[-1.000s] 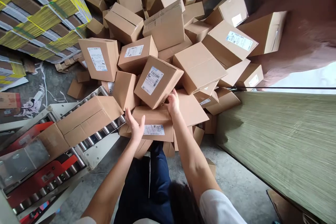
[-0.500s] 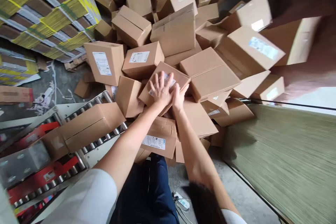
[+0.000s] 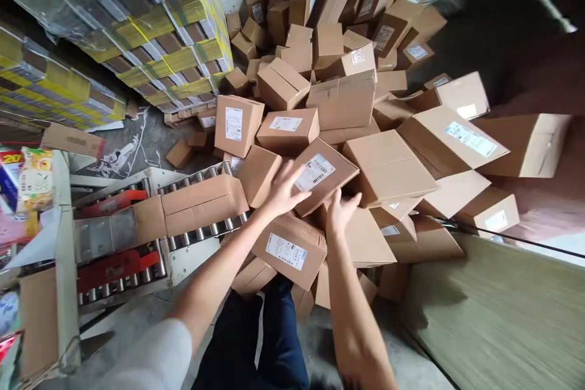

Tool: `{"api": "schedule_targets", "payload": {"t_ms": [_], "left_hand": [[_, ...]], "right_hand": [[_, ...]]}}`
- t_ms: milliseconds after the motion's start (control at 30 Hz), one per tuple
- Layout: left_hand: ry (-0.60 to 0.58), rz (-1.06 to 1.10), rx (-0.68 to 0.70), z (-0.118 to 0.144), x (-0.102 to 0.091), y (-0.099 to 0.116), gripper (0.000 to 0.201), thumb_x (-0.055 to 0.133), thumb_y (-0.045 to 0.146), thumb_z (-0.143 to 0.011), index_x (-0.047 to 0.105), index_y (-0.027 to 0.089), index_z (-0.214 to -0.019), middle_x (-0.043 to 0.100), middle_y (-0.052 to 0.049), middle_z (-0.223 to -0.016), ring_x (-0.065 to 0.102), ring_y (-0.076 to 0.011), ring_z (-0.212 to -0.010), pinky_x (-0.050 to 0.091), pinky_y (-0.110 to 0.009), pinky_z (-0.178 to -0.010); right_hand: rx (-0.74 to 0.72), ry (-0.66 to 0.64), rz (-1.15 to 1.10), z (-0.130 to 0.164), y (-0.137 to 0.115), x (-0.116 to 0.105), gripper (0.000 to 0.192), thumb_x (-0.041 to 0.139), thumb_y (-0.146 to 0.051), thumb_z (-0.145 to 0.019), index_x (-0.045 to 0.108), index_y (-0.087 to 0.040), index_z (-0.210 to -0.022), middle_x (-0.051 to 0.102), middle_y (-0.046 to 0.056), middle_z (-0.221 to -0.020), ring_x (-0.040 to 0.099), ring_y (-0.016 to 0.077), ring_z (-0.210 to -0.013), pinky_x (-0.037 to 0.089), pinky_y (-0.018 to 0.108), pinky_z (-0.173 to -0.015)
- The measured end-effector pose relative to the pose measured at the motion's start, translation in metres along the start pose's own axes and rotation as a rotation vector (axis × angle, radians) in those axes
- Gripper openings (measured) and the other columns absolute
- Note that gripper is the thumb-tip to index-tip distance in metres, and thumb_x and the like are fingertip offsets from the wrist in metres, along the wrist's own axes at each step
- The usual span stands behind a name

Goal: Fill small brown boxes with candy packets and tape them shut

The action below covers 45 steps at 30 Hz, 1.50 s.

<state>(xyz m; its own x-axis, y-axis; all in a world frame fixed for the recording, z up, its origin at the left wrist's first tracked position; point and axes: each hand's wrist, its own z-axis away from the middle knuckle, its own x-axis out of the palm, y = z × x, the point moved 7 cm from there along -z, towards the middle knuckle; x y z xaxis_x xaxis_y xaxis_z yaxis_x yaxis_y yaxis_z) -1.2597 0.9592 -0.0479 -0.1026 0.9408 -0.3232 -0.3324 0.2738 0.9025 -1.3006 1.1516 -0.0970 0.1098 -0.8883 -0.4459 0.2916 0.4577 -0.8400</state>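
At frame centre, the left hand (image 3: 282,190) and right hand (image 3: 340,212), fingers spread, brace a barcode-labelled carton (image 3: 322,175), steadying it atop the heap; neither grip has closed.

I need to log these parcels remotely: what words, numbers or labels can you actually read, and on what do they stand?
"20": on the colourful printed pack at the left edge, cut off.
Barcode label on the cardboard box at the left hand: bars show, print too small to read.
Label on the box below: too small.
All other box labels: blurred or too small.
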Motion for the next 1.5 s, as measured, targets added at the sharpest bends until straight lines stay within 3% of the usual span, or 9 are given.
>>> {"api": "schedule_targets", "payload": {"t_ms": [67, 167, 300, 467, 600, 700, 900, 1267, 1500], "left_hand": [[0.166, -0.114, -0.08, 0.063, -0.072, -0.009, 0.103, 0.079, 0.043, -0.076, 0.024, 0.026, -0.161, 0.007, -0.01, -0.17, 0.004, -0.0323, -0.157, 0.009, -0.051, -0.127], [0.129, -0.446, -0.402, 0.137, -0.158, -0.052, 0.146, 0.097, 0.038, -0.042, 0.016, 0.02, -0.162, -0.006, -0.017, -0.169, -0.009, -0.0418, -0.155, -0.005, -0.059, -0.123], [-0.012, -0.786, -0.604, 0.166, -0.223, -0.102, 0.139, 0.088, 0.045, -0.053, 0.007, 0.015, -0.162, -0.001, -0.022, -0.168, -0.003, -0.0422, -0.155, 0.002, -0.061, -0.123], [-0.01, -0.971, -0.584, 0.156, -0.239, -0.12, 0.12, 0.07, 0.052, -0.066, 0.006, 0.016, -0.161, 0.017, -0.022, -0.166, 0.01, -0.0393, -0.155, 0.01, -0.059, -0.122], [-0.134, -1.163, -0.416, 0.159, -0.22, -0.121, 0.142, 0.076, 0.054, -0.047, 0.002, 0.012, -0.16, 0.002, -0.029, -0.165, 0.003, -0.0469, -0.153, 0.01, -0.062, -0.119], [-0.096, -1.221, -0.331, 0.159, -0.212, -0.111, 0.13, 0.07, 0.056, -0.053, 0.009, 0.012, -0.159, 0.016, -0.03, -0.16, 0.019, -0.0498, -0.148, 0.017, -0.061, -0.116], [-0.061, -1.227, -0.21, 0.116, -0.202, -0.055, 0.114, 0.064, 0.053, -0.057, 0.021, 0.017, -0.157, 0.039, -0.023, -0.145, 0.039, -0.045, -0.135, 0.025, -0.057, -0.115], [-0.328, -0.333, -0.024, 0.026, -0.117, 0.104, 0.124, 0.086, 0.045, -0.046, 0.034, 0.026, -0.156, 0.038, -0.012, -0.159, 0.032, -0.0416, -0.147, 0.025, -0.055, -0.123], [-0.456, 0.438, -0.366, -0.004, -0.032, 0.128, 0.105, 0.082, 0.033, -0.052, 0.044, 0.02, -0.149, 0.057, -0.015, -0.144, 0.053, -0.0434, -0.132, 0.047, -0.054, -0.108]], "right_hand": [[-0.042, -0.038, 0.013, 0.044, -0.01, 0.017, 0.077, 0.043, -0.062, -0.095, 0.029, -0.015, -0.155, 0.037, 0.021, -0.153, 0.036, 0.0333, -0.145, 0.027, 0.061, -0.12], [-0.188, -0.517, 0.036, 0.105, -0.029, 0.096, 0.088, 0.065, -0.061, -0.085, 0.034, -0.016, -0.154, 0.037, 0.022, -0.154, 0.033, 0.0345, -0.147, 0.027, 0.058, -0.122], [-0.31, -1.12, 0.203, 0.145, -0.048, 0.194, 0.142, 0.091, -0.053, -0.059, 0.001, -0.016, -0.162, -0.005, 0.025, -0.166, -0.003, 0.0404, -0.155, 0.016, 0.062, -0.123], [-0.624, -1.299, 0.417, 0.119, -0.082, 0.241, 0.154, 0.096, -0.039, -0.054, -0.012, -0.017, -0.161, -0.016, 0.023, -0.165, -0.011, 0.0404, -0.154, 0.005, 0.064, -0.123], [-0.888, -1.319, 0.363, 0.106, -0.1, 0.244, 0.15, 0.092, -0.038, -0.059, -0.018, -0.015, -0.159, -0.011, 0.024, -0.165, -0.008, 0.0377, -0.155, 0.007, 0.065, -0.121], [-0.931, -1.278, 0.32, 0.107, -0.103, 0.238, 0.141, 0.086, -0.033, -0.066, -0.019, -0.009, -0.157, -0.003, 0.027, -0.165, 0.001, 0.0365, -0.155, 0.015, 0.064, -0.121], [-0.876, -1.206, 0.211, 0.092, -0.104, 0.183, 0.128, 0.079, -0.031, -0.073, -0.013, -0.011, -0.159, 0.002, 0.024, -0.166, 0.007, 0.0345, -0.156, 0.022, 0.061, -0.121], [-0.292, -0.782, -0.412, 0.033, -0.088, -0.054, 0.144, 0.084, -0.072, -0.06, -0.004, -0.023, -0.162, 0.002, 0.016, -0.168, 0.006, 0.0306, -0.156, 0.007, 0.048, -0.128], [0.198, -0.205, -0.885, 0.026, 0.016, -0.15, 0.102, 0.056, -0.086, -0.075, 0.029, -0.031, -0.156, 0.036, 0.016, -0.158, 0.036, 0.039, -0.145, 0.028, 0.064, -0.116]]}}
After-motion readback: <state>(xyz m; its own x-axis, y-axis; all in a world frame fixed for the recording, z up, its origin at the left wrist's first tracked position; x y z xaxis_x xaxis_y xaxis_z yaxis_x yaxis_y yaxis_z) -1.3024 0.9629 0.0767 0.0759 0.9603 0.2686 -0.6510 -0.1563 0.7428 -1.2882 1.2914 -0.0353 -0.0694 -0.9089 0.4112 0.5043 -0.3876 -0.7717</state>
